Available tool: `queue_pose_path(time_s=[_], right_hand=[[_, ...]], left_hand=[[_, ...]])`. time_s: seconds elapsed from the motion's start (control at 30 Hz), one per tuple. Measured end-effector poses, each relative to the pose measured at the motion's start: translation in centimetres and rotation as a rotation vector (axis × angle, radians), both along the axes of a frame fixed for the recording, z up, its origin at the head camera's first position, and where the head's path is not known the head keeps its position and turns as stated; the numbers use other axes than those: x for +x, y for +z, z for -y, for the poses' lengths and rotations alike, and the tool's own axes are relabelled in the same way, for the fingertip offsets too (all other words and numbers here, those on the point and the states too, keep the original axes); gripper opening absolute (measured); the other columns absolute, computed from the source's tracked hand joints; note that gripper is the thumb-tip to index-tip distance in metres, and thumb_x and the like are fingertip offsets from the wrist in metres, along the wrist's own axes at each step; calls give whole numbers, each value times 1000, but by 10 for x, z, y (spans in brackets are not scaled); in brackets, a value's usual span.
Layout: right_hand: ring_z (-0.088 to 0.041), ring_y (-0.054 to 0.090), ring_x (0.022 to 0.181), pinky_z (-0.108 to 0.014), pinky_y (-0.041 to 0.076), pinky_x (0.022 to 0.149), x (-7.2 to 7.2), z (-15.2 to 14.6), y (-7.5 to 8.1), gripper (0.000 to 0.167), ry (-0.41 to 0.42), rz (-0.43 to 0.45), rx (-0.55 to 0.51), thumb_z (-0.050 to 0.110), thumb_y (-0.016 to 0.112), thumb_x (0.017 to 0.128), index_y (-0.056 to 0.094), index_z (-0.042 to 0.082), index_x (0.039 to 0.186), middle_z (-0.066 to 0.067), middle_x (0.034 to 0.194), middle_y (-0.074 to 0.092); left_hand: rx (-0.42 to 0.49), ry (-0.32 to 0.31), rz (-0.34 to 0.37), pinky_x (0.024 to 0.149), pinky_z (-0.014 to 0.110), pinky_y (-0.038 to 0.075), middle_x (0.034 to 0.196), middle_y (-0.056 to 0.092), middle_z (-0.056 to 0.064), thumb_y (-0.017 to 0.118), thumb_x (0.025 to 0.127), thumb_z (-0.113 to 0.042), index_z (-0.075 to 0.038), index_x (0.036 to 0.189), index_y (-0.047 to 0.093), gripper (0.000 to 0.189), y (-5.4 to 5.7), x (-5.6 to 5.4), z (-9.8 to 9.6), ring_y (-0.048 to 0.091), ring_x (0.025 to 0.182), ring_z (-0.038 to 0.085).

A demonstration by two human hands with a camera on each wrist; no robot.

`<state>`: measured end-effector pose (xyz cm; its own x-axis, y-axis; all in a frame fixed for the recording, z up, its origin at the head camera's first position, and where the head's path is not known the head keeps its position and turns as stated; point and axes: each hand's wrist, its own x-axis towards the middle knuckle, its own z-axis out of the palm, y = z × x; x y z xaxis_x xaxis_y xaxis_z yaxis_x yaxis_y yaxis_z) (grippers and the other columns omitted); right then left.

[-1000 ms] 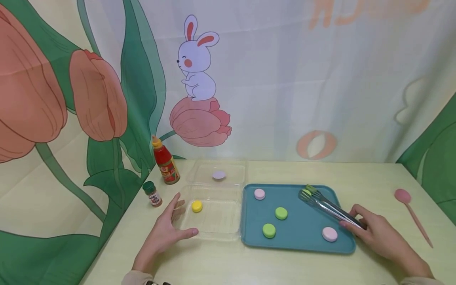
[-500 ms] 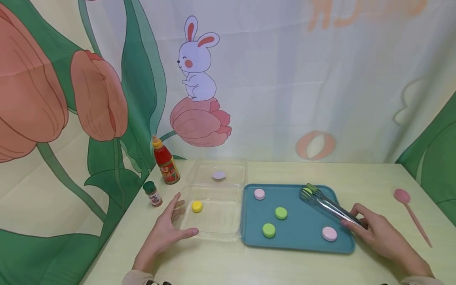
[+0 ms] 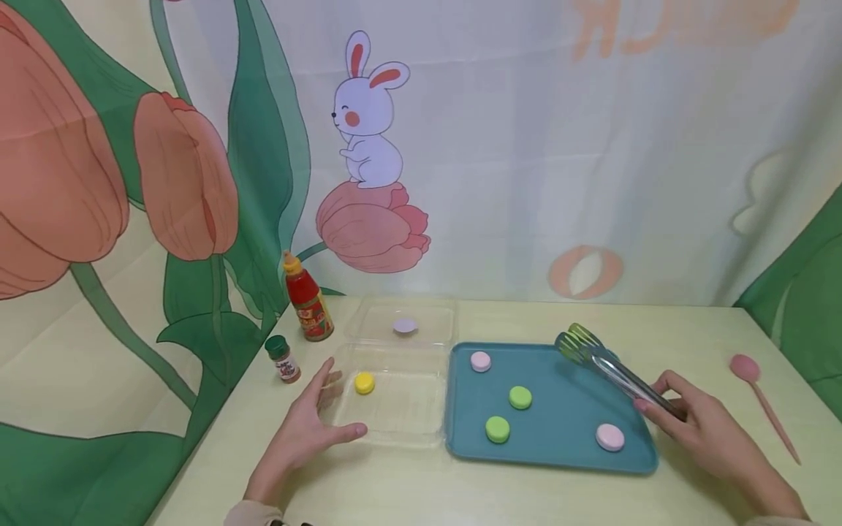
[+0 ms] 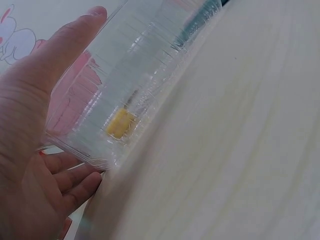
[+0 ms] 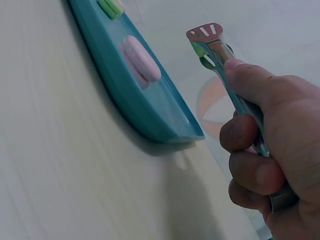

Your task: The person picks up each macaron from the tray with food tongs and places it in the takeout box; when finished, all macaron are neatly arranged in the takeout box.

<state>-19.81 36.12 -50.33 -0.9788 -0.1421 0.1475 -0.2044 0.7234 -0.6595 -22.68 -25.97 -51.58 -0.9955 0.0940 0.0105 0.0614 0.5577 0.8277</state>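
In the head view my right hand (image 3: 713, 442) grips metal tongs (image 3: 625, 376) above the right side of the blue tray (image 3: 552, 456). A green macaron (image 3: 574, 349), mostly hidden, sits between the slotted tips; the right wrist view shows a green bit of it behind one tip of the tongs (image 5: 210, 37). My left hand (image 3: 309, 427) is spread at the left front corner of the clear plastic box (image 3: 408, 438), thumb along the front edge, fingers touching the left side. Inside the box lies a yellow macaron (image 3: 365, 383). The box's lid (image 3: 375, 321) lies folded back.
On the tray lie two green macarons (image 3: 520, 397) and two pink macarons (image 3: 610, 437). A red sauce bottle (image 3: 309, 303) and a green-capped spice jar (image 3: 284, 359) stand at left. A pink spoon (image 3: 763, 398) lies at right. A printed curtain (image 3: 487, 183) hangs behind.
The tongs have risen off the tray with the green macaron between their tips. My left hand stays at the box. The head view has shifted slightly.
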Motion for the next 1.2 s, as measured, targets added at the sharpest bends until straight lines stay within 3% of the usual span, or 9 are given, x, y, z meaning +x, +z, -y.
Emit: queue_pose_path(time_s=[0.17, 0.37, 0.67, 0.9, 1.2], right_hand=[[-10, 46, 60, -29, 33, 53, -8, 18, 8, 26, 30, 11, -14, 33, 73, 111, 53, 17, 116, 7, 65, 51], [-10, 44, 58, -29, 35, 50, -19, 50, 20, 25, 108, -55, -33, 31, 75, 109, 54, 18, 114, 7, 65, 42], [-11, 43, 58, -28, 35, 53, -43, 101, 46, 27, 209, -55, -46, 38, 73, 110, 54, 20, 115, 6, 66, 43], [-8, 41, 53, -27, 35, 52, -58, 138, 54, 20, 323, -134, -50, 35, 74, 110, 56, 26, 110, 11, 62, 42], [-6, 37, 52, -26, 35, 50, -73, 181, 53, 20, 474, -58, -78, 40, 70, 112, 57, 25, 113, 10, 62, 43]], left_hand=[[-2, -3, -13, 131, 70, 31, 177, 42, 8, 103, 79, -44, -28, 180, 16, 134, -1, 1, 2, 47, 160, 36], [-4, 11, -9, 131, 71, 31, 177, 42, 8, 103, 79, -44, -28, 180, 17, 134, -2, 3, 3, 47, 160, 37], [5, 7, -8, 131, 69, 32, 178, 42, 7, 103, 79, -45, -29, 180, 17, 133, -2, 2, 3, 45, 161, 37], [8, 5, -8, 130, 69, 33, 177, 42, 8, 103, 79, -44, -29, 180, 17, 134, -2, 3, 4, 46, 160, 37], [4, 7, -11, 130, 68, 34, 177, 42, 8, 103, 79, -44, -30, 180, 17, 134, -2, 0, 2, 46, 160, 37]])
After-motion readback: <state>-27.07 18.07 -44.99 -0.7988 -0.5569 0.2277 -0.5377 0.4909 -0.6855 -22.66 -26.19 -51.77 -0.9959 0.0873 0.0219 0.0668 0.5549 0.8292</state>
